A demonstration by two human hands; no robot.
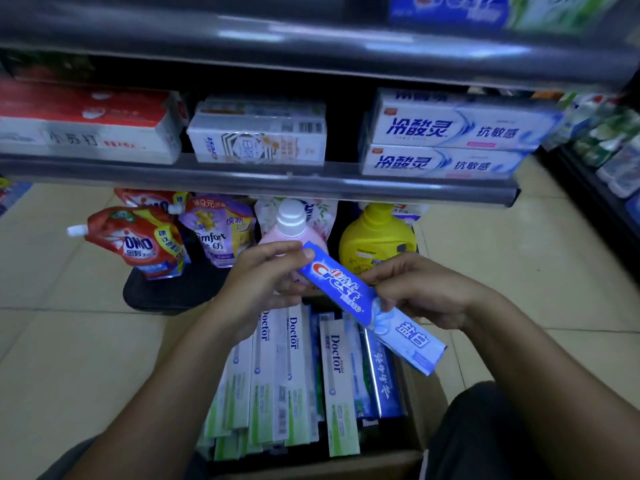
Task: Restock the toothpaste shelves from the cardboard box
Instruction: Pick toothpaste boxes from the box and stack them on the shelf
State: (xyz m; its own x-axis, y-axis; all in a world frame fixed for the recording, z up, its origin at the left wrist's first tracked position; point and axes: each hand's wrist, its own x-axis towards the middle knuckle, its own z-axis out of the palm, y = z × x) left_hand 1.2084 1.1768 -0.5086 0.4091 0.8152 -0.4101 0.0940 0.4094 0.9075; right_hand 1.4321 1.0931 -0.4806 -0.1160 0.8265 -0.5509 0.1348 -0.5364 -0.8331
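A blue Crest toothpaste box [346, 289] hangs slantwise above the cardboard box [420, 410]. My left hand [263, 282] pinches its upper left end. My right hand [426, 292] grips it near the middle, fingers curled round it. Inside the cardboard box stand several white-and-green Doctor toothpaste boxes [298, 372] and a blue box [381, 379]. The toothpaste shelf [277, 180] ahead carries red-and-white boxes [86, 123] at left, a white pack [259, 133] in the middle and two stacked white-and-blue boxes [453, 140] at right.
Under the shelf stand detergent pouches [142, 244], a purple Comfort pouch [218, 230], a pink bottle [291, 226] and a yellow bottle [377, 237]. An upper shelf [311, 39] holds another Crest box [450, 8]. A second rack [606, 150] runs along the right. The floor is beige tile.
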